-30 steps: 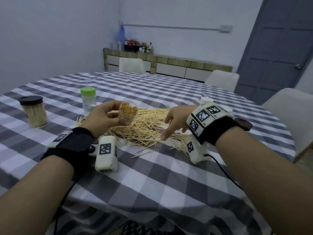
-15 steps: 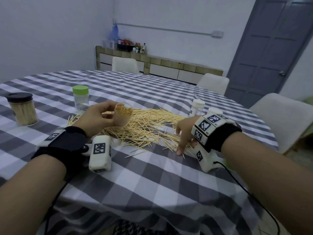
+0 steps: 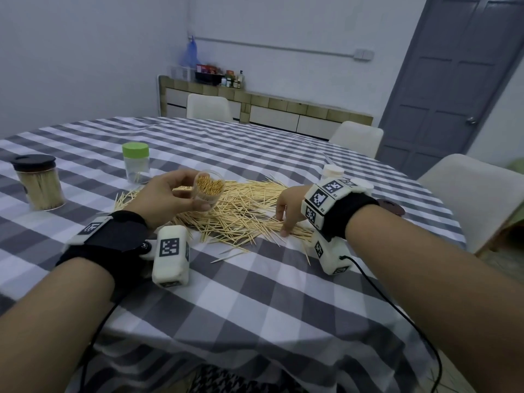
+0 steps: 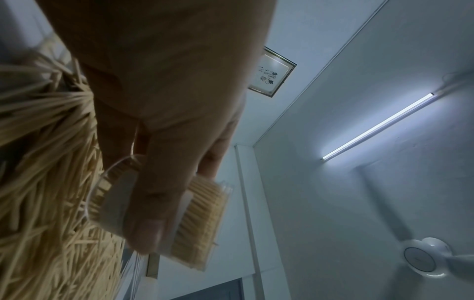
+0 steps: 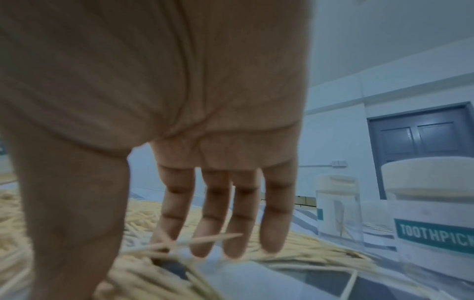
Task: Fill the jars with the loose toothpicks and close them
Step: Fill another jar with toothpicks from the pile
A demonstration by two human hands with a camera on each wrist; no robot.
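Toothpicks (image 3: 241, 211) lie in a loose pile at desk (image 3: 255, 293) centre. Left hand (image 3: 167, 199) holds an open clear jar (image 3: 208, 190) above the pile's 9 o'clock edge, fingers (image 4: 146, 203) curled round it, mouth tilted toward camera, packed with toothpicks. Right hand (image 3: 289, 208) at the pile's 3 o'clock edge, fingers (image 5: 212, 213) straight and spread, tips touching loose toothpicks, gripping nothing. Green-lid jar (image 3: 136, 163) at 10 o'clock of the pile, nearly empty. Black-lid jar (image 3: 38, 184) far at 9 o'clock, full. Two white-lid jars (image 5: 338, 205) at 2 o'clock beyond the right wrist, one labelled TOOTHPICK.
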